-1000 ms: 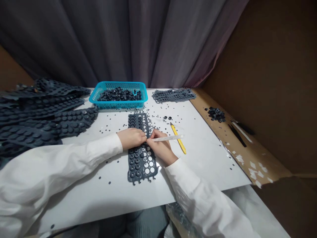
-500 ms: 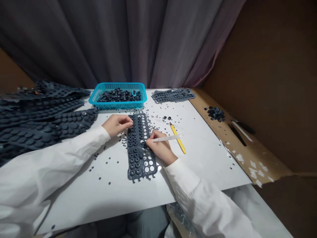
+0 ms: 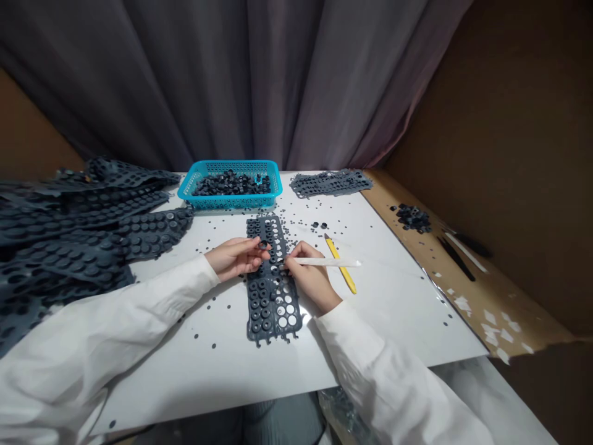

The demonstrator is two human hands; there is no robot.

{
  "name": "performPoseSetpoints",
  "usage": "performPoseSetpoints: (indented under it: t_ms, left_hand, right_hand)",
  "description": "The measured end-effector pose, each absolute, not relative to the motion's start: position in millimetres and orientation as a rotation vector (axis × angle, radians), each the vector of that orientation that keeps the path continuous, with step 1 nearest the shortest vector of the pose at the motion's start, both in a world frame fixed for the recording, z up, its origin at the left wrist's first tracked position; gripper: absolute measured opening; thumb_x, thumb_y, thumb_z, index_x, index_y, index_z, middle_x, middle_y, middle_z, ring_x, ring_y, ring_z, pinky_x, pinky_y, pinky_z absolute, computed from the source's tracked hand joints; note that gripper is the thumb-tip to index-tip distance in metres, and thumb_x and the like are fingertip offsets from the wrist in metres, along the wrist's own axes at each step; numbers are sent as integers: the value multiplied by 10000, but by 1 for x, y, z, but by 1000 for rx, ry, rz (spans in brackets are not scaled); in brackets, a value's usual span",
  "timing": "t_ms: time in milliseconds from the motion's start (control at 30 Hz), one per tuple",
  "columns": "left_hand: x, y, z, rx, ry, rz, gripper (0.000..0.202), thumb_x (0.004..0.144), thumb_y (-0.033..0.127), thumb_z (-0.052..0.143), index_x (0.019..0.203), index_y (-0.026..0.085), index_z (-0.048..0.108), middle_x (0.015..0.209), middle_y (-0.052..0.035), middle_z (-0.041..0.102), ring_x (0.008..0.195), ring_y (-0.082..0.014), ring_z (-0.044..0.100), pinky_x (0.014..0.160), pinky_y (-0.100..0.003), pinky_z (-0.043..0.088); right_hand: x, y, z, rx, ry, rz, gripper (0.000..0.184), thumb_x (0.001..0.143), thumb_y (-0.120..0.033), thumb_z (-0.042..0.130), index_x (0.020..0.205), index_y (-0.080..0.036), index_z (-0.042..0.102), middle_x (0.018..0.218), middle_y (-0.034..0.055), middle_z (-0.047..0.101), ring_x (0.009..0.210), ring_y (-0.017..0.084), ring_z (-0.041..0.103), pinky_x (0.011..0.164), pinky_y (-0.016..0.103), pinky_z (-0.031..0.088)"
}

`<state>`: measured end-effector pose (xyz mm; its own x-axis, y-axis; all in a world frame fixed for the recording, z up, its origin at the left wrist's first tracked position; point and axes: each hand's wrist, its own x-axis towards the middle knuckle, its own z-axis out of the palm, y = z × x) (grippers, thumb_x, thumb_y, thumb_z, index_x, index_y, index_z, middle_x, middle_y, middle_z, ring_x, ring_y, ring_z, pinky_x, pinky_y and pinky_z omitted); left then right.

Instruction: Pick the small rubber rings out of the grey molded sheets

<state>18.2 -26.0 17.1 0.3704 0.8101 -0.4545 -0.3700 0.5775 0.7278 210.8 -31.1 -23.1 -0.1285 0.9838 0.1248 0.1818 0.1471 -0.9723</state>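
Note:
A dark rubber strip (image 3: 271,290) with rows of round rings and several punched-out holes lies lengthwise on the white table (image 3: 380,296). My left hand (image 3: 236,256) rests at its left edge, fingers pinched on one small black ring (image 3: 264,245). On the strip's right side, my right hand (image 3: 310,278) grips a thin white stick (image 3: 327,262), its tip pressed toward the strip. Both arms wear white sleeves.
A blue basket (image 3: 231,199) of black rings stands behind the strip. Rubber sheets are piled at the left (image 3: 78,235); another sheet (image 3: 331,182) lies at the back. A yellow tool (image 3: 340,272) lies right of my hand. Small black bits scatter around. Cardboard (image 3: 463,278) with rings and tools borders the right.
My left hand went from the strip's middle out to its upper left edge, then came back with a small black ring in its fingers. The right hand stayed with the stick.

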Motion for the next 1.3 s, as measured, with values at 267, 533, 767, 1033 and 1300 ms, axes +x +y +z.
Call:
performPoseSetpoints:
  t_ms: [267,533,767,1033,1300]
  left_hand:
    - [28,-27,19,403,966,755,386,966,259,389,725,87,637,602,-62,653,440,-79,565,435,-158,473]
    - [32,-26,19,357,978,717,461,968,363,381,668,100,613,549,-53,624,400,-73,542,392,-149,437]
    - [35,-27,18,354,987,700,463,967,333,350,650,105,599,535,-54,604,395,-74,516,385,-154,409]
    - [26,-16,21,673,950,804,186,643,211,457,751,132,586,694,-81,615,584,-135,552,528,-242,461]
    - [26,6,15,1338,1129,714,126,639,244,665,680,136,615,523,40,490,453,-67,361,442,-187,255]
  right_hand:
    - [212,-30,-25,-1209,-1516,1091,112,726,-236,558,647,-203,487,581,-39,525,575,128,478,546,240,333]
    - [212,-31,-23,-1202,-1527,1090,108,717,-235,557,641,-202,489,579,-42,526,572,126,480,546,241,332]
    - [212,-31,-23,-1204,-1546,1078,116,721,-217,556,636,-203,479,575,-45,522,569,124,480,546,243,331]
    - [211,-30,-22,-1209,-1558,1078,116,717,-208,553,631,-205,475,566,-50,504,558,120,463,539,241,323]
    - [210,-27,-24,-1222,-1583,1038,121,721,-210,548,627,-203,472,561,-51,498,559,118,454,542,238,327]
